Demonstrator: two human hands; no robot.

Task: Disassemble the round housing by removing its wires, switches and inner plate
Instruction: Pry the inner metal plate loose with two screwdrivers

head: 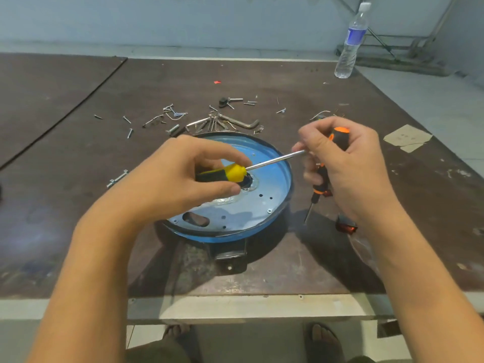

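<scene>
Round housing (262,218), blue with a dark rim, lies flat on the brown table (78,205) right in front of the person, near the table's front edge. Its open side faces up and shows the pale inner plate (251,205), which has small holes and one oblong slot on its near-left part. A black bracket (230,251) sticks out from the housing's near edge.

The left hand (167,179) hovers over the middle of the housing. Its fingers (222,153) and thumb are curled round the handle of a yellow-and-black screwdriver (233,172), whose bright shaft runs up and to the right across the plate. The right hand (348,166) is just beyond the housing's right rim. It grips an orange-and-black screwdriver (340,138) upright in the palm with the thin blade pointing down towards the table, while its thumb and forefinger pinch the tip of the other tool's shaft.

A red switch (346,227) lies on the table under the right wrist, beside the housing. Behind the housing are scattered loose screws (129,132), bent wire pieces and a hex key (243,123). A bolt (117,178) lies to the left of the left hand. A water bottle (351,43) stands at the far right of the table, and a cardboard scrap (407,137) lies at the right edge.
</scene>
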